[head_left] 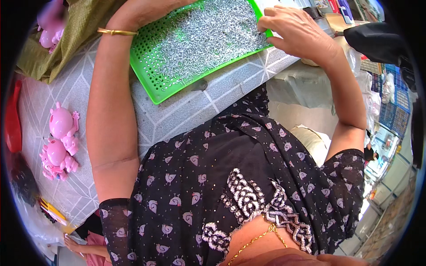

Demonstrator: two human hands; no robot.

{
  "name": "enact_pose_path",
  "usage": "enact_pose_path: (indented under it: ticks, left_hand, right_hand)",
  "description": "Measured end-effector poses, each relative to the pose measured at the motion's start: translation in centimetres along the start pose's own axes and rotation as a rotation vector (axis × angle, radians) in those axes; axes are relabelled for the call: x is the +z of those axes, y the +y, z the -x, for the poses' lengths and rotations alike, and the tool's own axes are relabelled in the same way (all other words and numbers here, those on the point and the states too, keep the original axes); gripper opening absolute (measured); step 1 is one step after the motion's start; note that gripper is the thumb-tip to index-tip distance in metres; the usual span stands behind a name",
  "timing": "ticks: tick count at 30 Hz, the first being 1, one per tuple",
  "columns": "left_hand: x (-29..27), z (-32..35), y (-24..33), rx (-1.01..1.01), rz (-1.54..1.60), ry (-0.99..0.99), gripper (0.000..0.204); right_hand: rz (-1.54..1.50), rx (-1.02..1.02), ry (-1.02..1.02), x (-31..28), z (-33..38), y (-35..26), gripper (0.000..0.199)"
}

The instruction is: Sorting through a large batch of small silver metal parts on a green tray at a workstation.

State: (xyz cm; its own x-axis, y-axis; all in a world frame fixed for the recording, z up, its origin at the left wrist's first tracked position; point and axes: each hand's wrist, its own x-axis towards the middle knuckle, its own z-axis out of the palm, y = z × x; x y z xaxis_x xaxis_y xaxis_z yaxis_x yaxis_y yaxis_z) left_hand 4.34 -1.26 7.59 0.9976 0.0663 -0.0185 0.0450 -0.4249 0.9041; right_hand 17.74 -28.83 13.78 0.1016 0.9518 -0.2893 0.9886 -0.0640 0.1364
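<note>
A green perforated tray (155,92) lies on the table, loaded with a spread of small silver screws (208,42). My right hand (296,34) is at the tray's right side, its bent fingers and thumb closed on the rim. Across the tray's far left edge reaches my left hand (153,8), a gold bangle (116,32) round its wrist. Most of the left fingers are cut off by the top of the view, so their grip is hidden.
Pink animal figures (62,126) stand on the patterned table (162,126) at left. An olive sack (73,33) holds more pink pieces. Another person's hand (75,245) shows at lower left. A red object (13,119) lies by the left edge; blue crates (395,102) stand at right.
</note>
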Motion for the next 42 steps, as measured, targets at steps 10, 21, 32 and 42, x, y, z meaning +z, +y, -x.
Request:
enact_pose_path:
  ticks: [10, 21, 32, 42]
  left_hand:
    - [0.2, -0.2, -0.5, 0.021, 0.007, 0.006, 0.034]
    - [0.2, -0.7, -0.6, 0.048, 0.012, -0.020, 0.034]
    - [0.2, -0.5, -1.1, -0.020, 0.063, -0.025, 0.033]
    - [0.1, -0.4, -0.8, 0.012, 0.002, -0.001, 0.035]
  right_hand:
    - [-0.046, 0.054, -0.102, 0.0, -2.4, 0.2, 0.012]
    - [-1.380, -0.574, 0.311, 4.4, -2.1, 4.0, 0.021]
    - [-0.790, 0.243, 0.091, 0.0, -0.3, -0.1, 0.018]
    - [-0.073, -0.069, -0.091, 0.4, -3.2, 0.3, 0.016]
